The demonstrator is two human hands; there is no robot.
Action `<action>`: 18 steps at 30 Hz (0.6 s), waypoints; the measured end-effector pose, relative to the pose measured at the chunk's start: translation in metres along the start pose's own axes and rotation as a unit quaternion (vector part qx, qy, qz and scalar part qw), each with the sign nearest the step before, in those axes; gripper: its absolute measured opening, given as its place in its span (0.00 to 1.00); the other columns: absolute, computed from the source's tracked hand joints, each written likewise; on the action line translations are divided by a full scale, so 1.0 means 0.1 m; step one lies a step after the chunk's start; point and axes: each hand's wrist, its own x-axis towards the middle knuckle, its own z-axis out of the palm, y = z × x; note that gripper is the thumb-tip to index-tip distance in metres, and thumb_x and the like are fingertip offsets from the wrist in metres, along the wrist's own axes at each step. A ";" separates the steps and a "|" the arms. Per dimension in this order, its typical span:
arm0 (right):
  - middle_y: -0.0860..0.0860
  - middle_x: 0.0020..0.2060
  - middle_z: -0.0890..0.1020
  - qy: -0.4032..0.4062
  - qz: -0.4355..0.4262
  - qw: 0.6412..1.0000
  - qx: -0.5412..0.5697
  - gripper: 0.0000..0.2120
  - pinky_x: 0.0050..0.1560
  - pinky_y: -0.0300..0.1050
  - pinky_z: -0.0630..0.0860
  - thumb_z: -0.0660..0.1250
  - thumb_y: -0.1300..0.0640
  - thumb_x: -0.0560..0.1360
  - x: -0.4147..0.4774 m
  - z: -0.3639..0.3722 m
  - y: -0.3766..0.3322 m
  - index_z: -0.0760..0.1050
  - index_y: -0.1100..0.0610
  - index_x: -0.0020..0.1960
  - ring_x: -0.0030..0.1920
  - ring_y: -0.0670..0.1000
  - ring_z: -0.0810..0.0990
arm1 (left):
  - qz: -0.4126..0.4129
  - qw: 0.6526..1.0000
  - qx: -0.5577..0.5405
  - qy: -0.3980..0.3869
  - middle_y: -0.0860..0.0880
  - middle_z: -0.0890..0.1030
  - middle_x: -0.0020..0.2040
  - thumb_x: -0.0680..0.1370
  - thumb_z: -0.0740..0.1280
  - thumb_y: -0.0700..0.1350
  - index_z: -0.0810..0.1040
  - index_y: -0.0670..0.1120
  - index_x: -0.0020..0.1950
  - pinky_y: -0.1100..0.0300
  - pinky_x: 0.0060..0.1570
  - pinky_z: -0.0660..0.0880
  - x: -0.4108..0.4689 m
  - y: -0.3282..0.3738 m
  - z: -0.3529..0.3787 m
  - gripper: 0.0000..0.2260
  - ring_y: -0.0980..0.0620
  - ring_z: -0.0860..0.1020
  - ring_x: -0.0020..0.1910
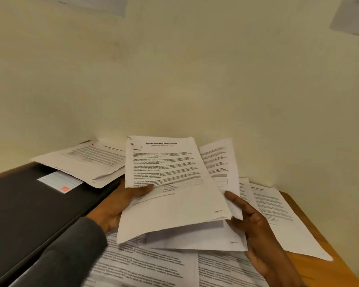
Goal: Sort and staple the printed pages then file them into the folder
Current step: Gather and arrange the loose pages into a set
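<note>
Printed pages (172, 195) are sagging above the middle of the desk (323, 272) as we are gripping their left edge with the left hand (118, 204) and pinching the right edge with the right hand (255, 226); unaligned lower sheets could slip out.

There is one bunch of pages (170, 183) held up. Around it there are two hands: the left hand (116, 206) at 8 o'clock and the right hand (255, 230) at 4 o'clock. There is one black folder (29, 214) at 9 o'clock with one label (60, 181). There is one paper pile (87, 160) at 10 o'clock, and two big pages (153, 266) at 6 o'clock. There is one desk (319, 270).
</note>
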 end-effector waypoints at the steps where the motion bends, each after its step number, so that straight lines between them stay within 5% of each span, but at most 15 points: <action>1: 0.49 0.66 0.78 -0.012 0.002 1.000 0.028 0.33 0.48 0.53 0.82 0.78 0.69 0.58 -0.01 0.01 -0.01 0.80 0.52 0.62 0.62 0.59 0.79 | 0.003 1.000 0.018 0.002 0.45 0.82 0.61 0.55 0.85 0.49 0.76 0.52 0.66 0.47 0.47 0.81 0.00 -0.01 0.02 0.41 0.41 0.81 0.57; 3: 0.53 0.66 0.78 -0.035 0.004 0.997 0.065 0.38 0.49 0.54 0.82 0.81 0.65 0.53 -0.02 0.05 -0.03 0.79 0.54 0.63 0.62 0.60 0.80 | 0.021 0.999 0.034 0.004 0.47 0.82 0.61 0.53 0.85 0.51 0.75 0.54 0.66 0.44 0.54 0.78 0.01 -0.04 0.06 0.42 0.42 0.80 0.59; 6: 0.54 0.65 0.78 -0.046 -0.020 0.995 0.085 0.48 0.48 0.51 0.82 0.85 0.58 0.46 -0.06 0.12 -0.06 0.76 0.57 0.66 0.60 0.58 0.81 | 0.023 0.999 0.009 -0.020 0.45 0.82 0.61 0.67 0.78 0.41 0.75 0.53 0.66 0.41 0.54 0.79 -0.03 -0.05 0.15 0.28 0.41 0.81 0.58; 10: 0.54 0.64 0.79 -0.055 -0.024 0.991 0.121 0.49 0.45 0.49 0.82 0.86 0.58 0.44 -0.10 0.16 -0.08 0.77 0.56 0.65 0.58 0.57 0.82 | -0.006 0.999 -0.013 -0.050 0.44 0.83 0.58 0.76 0.66 0.33 0.75 0.52 0.64 0.36 0.57 0.75 -0.04 -0.09 0.19 0.21 0.41 0.82 0.55; 13: 0.54 0.66 0.78 -0.037 -0.026 0.989 0.139 0.46 0.43 0.49 0.82 0.82 0.66 0.53 -0.05 0.13 -0.08 0.73 0.53 0.69 0.58 0.57 0.82 | 0.002 1.000 -0.007 -0.028 0.46 0.85 0.54 0.74 0.69 0.35 0.77 0.52 0.61 0.46 0.48 0.82 -0.04 -0.09 0.23 0.19 0.46 0.84 0.49; 15: 0.53 0.66 0.78 -0.003 -0.030 0.990 0.141 0.37 0.43 0.48 0.82 0.72 0.68 0.63 -0.05 0.13 -0.09 0.71 0.50 0.70 0.57 0.56 0.83 | 0.028 1.000 -0.003 -0.009 0.46 0.84 0.56 0.65 0.79 0.41 0.78 0.52 0.61 0.50 0.42 0.82 -0.02 -0.09 0.22 0.26 0.45 0.84 0.51; 18: 0.56 0.65 0.78 -0.003 -0.021 0.973 0.229 0.24 0.47 0.55 0.82 0.67 0.56 0.72 -0.10 0.14 -0.12 0.74 0.52 0.68 0.58 0.58 0.82 | 0.044 0.999 -0.022 0.018 0.42 0.82 0.60 0.61 0.83 0.45 0.77 0.50 0.65 0.46 0.49 0.80 0.03 -0.12 0.16 0.34 0.40 0.81 0.57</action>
